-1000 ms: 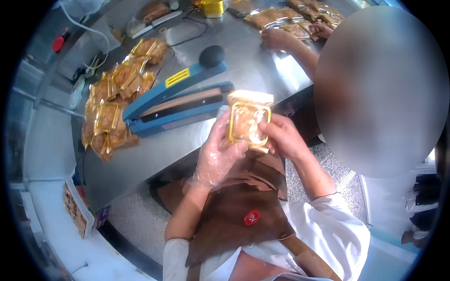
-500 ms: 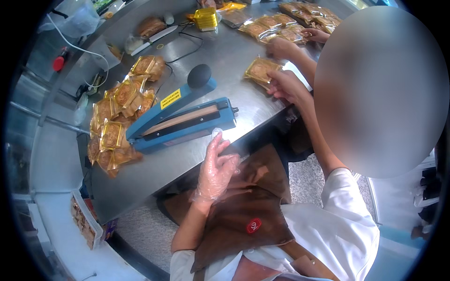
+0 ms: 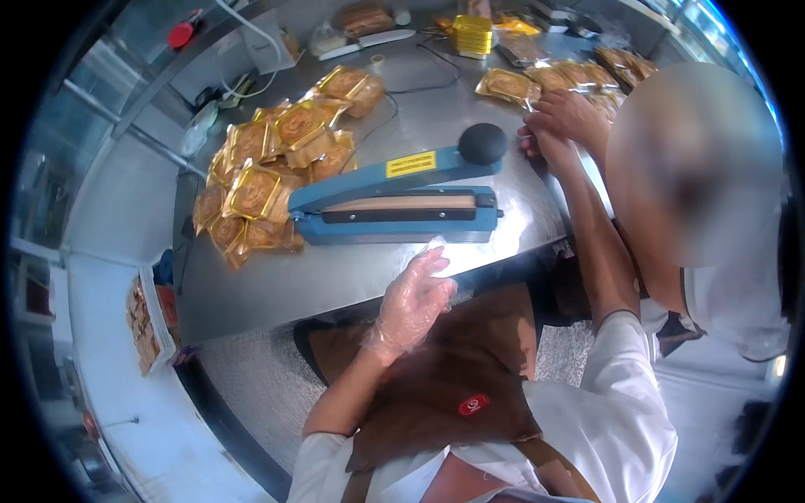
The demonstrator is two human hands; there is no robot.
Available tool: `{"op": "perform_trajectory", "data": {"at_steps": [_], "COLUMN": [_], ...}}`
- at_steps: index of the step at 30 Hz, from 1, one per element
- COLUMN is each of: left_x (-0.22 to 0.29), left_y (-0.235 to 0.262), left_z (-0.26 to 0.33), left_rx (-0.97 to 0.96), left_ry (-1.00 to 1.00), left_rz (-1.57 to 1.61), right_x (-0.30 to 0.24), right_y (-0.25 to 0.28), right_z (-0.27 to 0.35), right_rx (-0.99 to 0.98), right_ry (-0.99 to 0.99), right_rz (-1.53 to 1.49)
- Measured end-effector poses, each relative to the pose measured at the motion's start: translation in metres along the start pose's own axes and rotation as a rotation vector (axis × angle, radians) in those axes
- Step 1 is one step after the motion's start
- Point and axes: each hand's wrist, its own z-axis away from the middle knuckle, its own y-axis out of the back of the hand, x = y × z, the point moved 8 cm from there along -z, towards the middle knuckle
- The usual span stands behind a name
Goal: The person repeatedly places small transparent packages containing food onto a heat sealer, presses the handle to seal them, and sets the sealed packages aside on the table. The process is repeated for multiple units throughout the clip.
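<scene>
At the near edge of the steel table (image 3: 251,306), the left hand (image 3: 413,300), in a thin clear glove, hangs just in front of the bag sealer (image 3: 394,225). Its fingers are partly bent, a little apart, and hold nothing; the forefinger reaches out toward the sealer's front side. The sealer is blue, its handle arm (image 3: 394,172) tilted up at the black knob (image 3: 482,144), with no bag in the gap.

Left of the sealer, close against its hinge end, lies a heap of wrapped cakes (image 3: 277,155), leaning on one another at all angles. Each is round and brown, with a raised pattern on top, in a shiny gold tray inside a clear bag with crinkled edges.

Farther off, at the table's right side, the right hand (image 3: 545,147) is bare and close against a co-worker's hand (image 3: 577,113), overlapping it in this view. I cannot tell whether its fingers are together or hold anything. More wrapped cakes (image 3: 563,77) lie flatter there, in rows; the nearest packet (image 3: 508,86) sits just beyond the fingers.

The step in hand seems to be handling single packets at that side. Picking one up would call for clearing the other hand and pinching the bag's edge, sparing the cake.
</scene>
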Motion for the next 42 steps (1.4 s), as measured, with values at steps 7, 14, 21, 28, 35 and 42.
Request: {"op": "perform_trajectory", "data": {"at_steps": [7, 14, 21, 28, 35, 42], "left_x": [0.001, 0.026, 0.03, 0.025, 0.003, 0.006], "left_y": [0.017, 0.019, 0.024, 0.023, 0.019, 0.011], "left_z": [-0.009, -0.008, -0.002, -0.007, -0.014, -0.005], "left_rx": [-0.017, 0.053, 0.081, 0.082, 0.049, 0.037], "left_ry": [0.014, -0.252, -0.249, -0.285, -0.205, -0.115], "left_rz": [0.009, -0.142, -0.21, -0.24, -0.078, 0.083], "right_x": [-0.061, -0.097, -0.109, -0.172, -0.228, -0.185], "right_y": [-0.109, -0.201, -0.287, -0.223, -0.086, -0.029], "right_z": [-0.004, -0.097, -0.129, -0.117, 0.008, 0.192], "right_rx": [-0.273, -0.384, -0.258, 0.123, 0.228, 0.174], "right_ry": [0.25, 0.417, 0.527, 0.826, 0.878, 0.658], "right_rz": [0.508, 0.705, 1.053, 0.866, 0.901, 0.676]}}
